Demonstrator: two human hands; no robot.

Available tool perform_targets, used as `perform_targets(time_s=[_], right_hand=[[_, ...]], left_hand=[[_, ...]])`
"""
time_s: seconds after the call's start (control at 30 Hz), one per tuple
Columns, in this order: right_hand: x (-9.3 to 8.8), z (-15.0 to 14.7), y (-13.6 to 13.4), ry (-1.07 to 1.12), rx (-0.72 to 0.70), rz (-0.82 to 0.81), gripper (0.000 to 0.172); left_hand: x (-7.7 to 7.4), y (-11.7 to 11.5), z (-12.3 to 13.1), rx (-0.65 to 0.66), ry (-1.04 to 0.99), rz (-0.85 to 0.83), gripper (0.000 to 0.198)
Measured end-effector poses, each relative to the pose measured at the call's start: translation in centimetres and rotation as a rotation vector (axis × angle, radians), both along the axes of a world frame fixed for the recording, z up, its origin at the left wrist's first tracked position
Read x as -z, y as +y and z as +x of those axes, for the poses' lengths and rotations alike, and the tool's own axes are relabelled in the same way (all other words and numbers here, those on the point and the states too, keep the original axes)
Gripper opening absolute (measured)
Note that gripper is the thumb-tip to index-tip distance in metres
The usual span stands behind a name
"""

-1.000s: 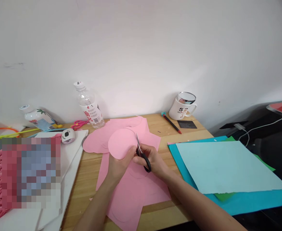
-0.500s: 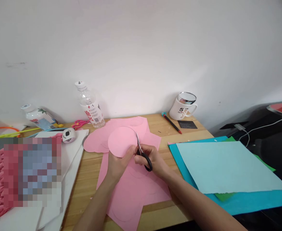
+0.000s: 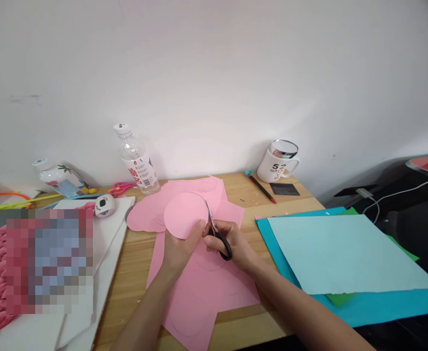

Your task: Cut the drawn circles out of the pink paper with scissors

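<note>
Two bare hands meet above the desk (image 3: pixel 133 265) in the head view, close to each other. The left hand (image 3: pixel 182 246) pinches a pink paper disc (image 3: pixel 184 214) at its lower right edge, thumb on the near face and the other fingers mostly hidden behind. The right hand (image 3: pixel 232 239) is wrapped around the black handles of a pair of scissors (image 3: pixel 210 217), whose metal blades point up and away along the right edge of the disc; how far the blades are parted is too small to tell. The disc is held tilted up over overlapping pink sheets (image 3: pixel 195 297), some bearing faint round outlines.

The disc looks like thin card or stout paper: very light, stiff enough to stand out flat from a pinch at one edge, yet likely to bend or crease under a hard squeeze. It should not be slippery against dry skin, so a gentle pinch near the rim seems enough, with the thumb clear of the blades. Its far rim has no visible support and probably flexes if pushed.

The scissors seem rigid and heavier than the paper, best taken by the loops of the handles. The pink sheets below are probably limp enough to slide or curl if brushed.
</note>
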State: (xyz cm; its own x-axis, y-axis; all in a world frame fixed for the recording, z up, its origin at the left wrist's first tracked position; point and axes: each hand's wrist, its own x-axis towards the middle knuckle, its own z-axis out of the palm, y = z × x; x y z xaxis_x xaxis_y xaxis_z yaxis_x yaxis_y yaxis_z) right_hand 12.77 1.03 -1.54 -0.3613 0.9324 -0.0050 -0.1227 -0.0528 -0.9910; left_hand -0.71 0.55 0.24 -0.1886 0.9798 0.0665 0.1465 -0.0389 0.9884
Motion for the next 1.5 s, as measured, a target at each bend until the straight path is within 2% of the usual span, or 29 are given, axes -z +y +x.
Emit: perform_targets(time_s=[0.27,0.63,1.5], right_hand=[[0.5,0.0,-0.2,-0.024,-0.014,-0.005,0.034],[-0.1,0.3,0.3,0.039,0.000,0.017,0.039],[-0.4,0.4,0.1,0.010,-0.010,-0.014,0.035]], left_hand=[[0.4,0.2,0.1,-0.131,-0.042,-0.023,0.034],[0.0,0.1,0.0,0.015,-0.016,-0.030,0.032],[-0.6,0.0,-0.1,0.024,-0.004,-0.050,0.032]])
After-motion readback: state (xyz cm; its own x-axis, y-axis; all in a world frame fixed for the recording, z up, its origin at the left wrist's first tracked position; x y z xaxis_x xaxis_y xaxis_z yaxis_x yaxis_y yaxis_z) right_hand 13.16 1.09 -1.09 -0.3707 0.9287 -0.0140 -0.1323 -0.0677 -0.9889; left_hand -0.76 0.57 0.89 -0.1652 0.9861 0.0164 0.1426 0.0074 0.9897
